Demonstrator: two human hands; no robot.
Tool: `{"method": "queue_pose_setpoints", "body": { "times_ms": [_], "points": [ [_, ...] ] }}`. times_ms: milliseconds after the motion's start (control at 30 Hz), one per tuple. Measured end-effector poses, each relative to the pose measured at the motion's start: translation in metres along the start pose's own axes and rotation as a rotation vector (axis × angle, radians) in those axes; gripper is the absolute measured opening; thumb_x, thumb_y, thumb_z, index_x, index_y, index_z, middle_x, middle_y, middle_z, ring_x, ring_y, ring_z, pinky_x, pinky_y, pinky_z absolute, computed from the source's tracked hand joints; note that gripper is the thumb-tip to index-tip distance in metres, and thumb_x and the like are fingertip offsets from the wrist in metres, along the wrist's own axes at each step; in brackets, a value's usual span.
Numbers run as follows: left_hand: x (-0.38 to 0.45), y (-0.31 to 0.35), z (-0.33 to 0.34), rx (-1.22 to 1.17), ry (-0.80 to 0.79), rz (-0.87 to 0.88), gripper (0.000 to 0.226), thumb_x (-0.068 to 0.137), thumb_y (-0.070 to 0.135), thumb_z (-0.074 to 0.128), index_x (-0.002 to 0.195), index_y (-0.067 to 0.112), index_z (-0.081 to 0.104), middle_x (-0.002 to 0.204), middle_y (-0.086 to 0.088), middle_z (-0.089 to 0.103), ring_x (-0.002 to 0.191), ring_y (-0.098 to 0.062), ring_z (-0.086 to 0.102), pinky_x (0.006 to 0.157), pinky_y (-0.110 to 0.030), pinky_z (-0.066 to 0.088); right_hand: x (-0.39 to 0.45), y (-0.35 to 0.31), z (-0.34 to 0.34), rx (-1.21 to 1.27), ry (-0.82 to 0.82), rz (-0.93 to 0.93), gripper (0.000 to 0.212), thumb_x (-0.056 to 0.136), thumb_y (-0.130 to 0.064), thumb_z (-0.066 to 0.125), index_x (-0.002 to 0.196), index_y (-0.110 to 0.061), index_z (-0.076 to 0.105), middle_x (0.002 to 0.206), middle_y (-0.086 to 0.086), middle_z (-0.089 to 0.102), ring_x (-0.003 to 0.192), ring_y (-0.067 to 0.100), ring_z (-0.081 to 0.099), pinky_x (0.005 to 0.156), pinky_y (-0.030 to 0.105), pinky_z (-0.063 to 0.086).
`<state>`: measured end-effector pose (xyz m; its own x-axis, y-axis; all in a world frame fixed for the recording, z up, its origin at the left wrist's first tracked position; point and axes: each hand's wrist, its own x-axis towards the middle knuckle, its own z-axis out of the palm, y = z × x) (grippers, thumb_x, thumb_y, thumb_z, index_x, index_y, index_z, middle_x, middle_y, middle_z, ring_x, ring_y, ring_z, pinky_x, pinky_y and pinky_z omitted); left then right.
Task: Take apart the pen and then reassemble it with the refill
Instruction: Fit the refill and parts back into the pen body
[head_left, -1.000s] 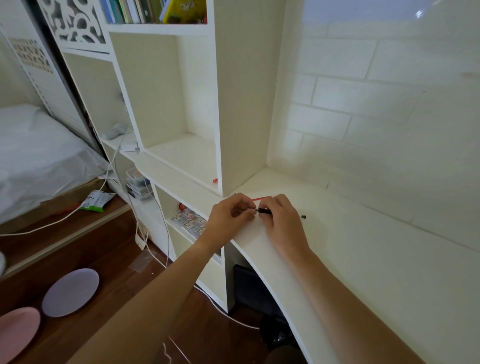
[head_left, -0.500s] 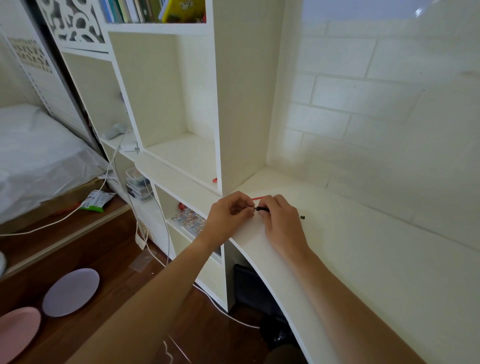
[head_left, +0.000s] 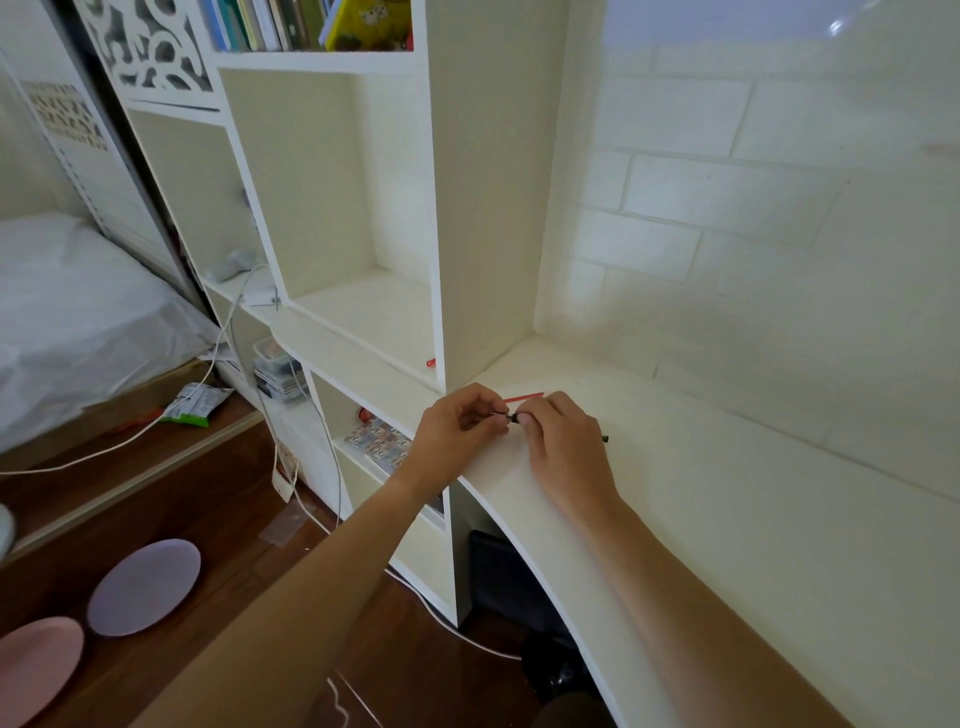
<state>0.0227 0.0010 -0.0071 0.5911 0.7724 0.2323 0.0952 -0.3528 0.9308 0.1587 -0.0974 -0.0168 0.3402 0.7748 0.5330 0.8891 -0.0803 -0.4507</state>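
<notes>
Both hands meet over the near corner of the white desk (head_left: 727, 499). My right hand (head_left: 563, 447) grips a thin black pen barrel (head_left: 514, 417); its far end pokes out past the hand at the right. My left hand (head_left: 460, 426) pinches a small part at the barrel's left tip; what it is stays too small to tell. A thin red refill (head_left: 523, 397) lies on the desk just behind the hands.
A white shelf unit (head_left: 436, 208) stands right behind the hands, with a small red piece (head_left: 430, 362) on its lower shelf edge. Cables, a purple plate (head_left: 144, 587) and a pink plate (head_left: 36, 667) lie on the wooden floor at left.
The hands have barely shifted; fingers keep working at the pen's left tip.
</notes>
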Motion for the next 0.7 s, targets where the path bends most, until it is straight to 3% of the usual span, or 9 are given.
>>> {"method": "queue_pose_setpoints", "body": {
  "times_ms": [133,233,300,400,533,700],
  "points": [
    [0.0001,-0.0008,0.0007,0.016,0.007,-0.002,0.009,0.091,0.012,0.074,0.092,0.021,0.073,0.088,-0.001,0.076,0.087,-0.017,0.072,0.08,-0.023,0.056,-0.0013,-0.0018,-0.004,0.037,-0.027,0.01,0.02,0.088,-0.007,0.064,0.099,-0.018,0.05,0.094,-0.001,0.055,0.079,0.023,0.057,0.08,0.045,0.05],
    [0.0006,-0.0011,-0.0002,0.019,0.009,-0.007,0.009,0.091,0.011,0.073,0.092,0.02,0.072,0.087,0.001,0.076,0.082,-0.008,0.071,0.081,-0.023,0.055,-0.0013,0.0009,-0.0029,0.019,-0.015,0.008,0.011,0.093,-0.009,0.057,0.099,-0.019,0.06,0.094,-0.001,0.057,0.08,0.022,0.058,0.083,0.043,0.048],
    [0.0009,-0.001,-0.0008,0.006,0.008,-0.011,0.008,0.091,0.011,0.073,0.093,0.018,0.072,0.087,0.0,0.076,0.082,-0.008,0.072,0.082,-0.024,0.056,-0.001,0.0004,-0.002,-0.01,-0.018,0.014,0.016,0.099,-0.016,0.05,0.103,-0.02,0.065,0.099,-0.001,0.06,0.088,0.022,0.06,0.088,0.043,0.046],
    [0.0001,-0.0004,-0.0003,0.013,0.011,-0.009,0.009,0.091,0.011,0.073,0.094,0.019,0.072,0.087,0.001,0.076,0.082,-0.007,0.072,0.082,-0.024,0.056,-0.0013,-0.0013,-0.0021,0.0,-0.034,0.021,0.015,0.096,-0.02,0.056,0.111,-0.019,0.058,0.104,-0.001,0.061,0.096,0.021,0.06,0.089,0.041,0.044],
    [-0.0007,-0.0003,-0.0003,0.0,0.013,-0.015,0.008,0.091,0.01,0.073,0.094,0.018,0.072,0.086,0.0,0.077,0.083,-0.01,0.073,0.083,-0.025,0.055,-0.0012,0.0,-0.0036,-0.008,-0.027,0.0,0.012,0.092,-0.012,0.06,0.1,-0.019,0.055,0.094,-0.003,0.056,0.081,0.021,0.057,0.083,0.043,0.047],
    [-0.0009,0.0,-0.0006,-0.016,0.008,-0.016,0.007,0.092,0.01,0.071,0.094,0.016,0.071,0.086,-0.001,0.078,0.084,-0.014,0.074,0.082,-0.027,0.056,-0.0008,-0.0003,-0.0017,-0.002,-0.003,0.004,0.014,0.097,-0.019,0.054,0.107,-0.022,0.063,0.099,-0.002,0.062,0.086,0.02,0.062,0.086,0.044,0.048]
  ]
}}
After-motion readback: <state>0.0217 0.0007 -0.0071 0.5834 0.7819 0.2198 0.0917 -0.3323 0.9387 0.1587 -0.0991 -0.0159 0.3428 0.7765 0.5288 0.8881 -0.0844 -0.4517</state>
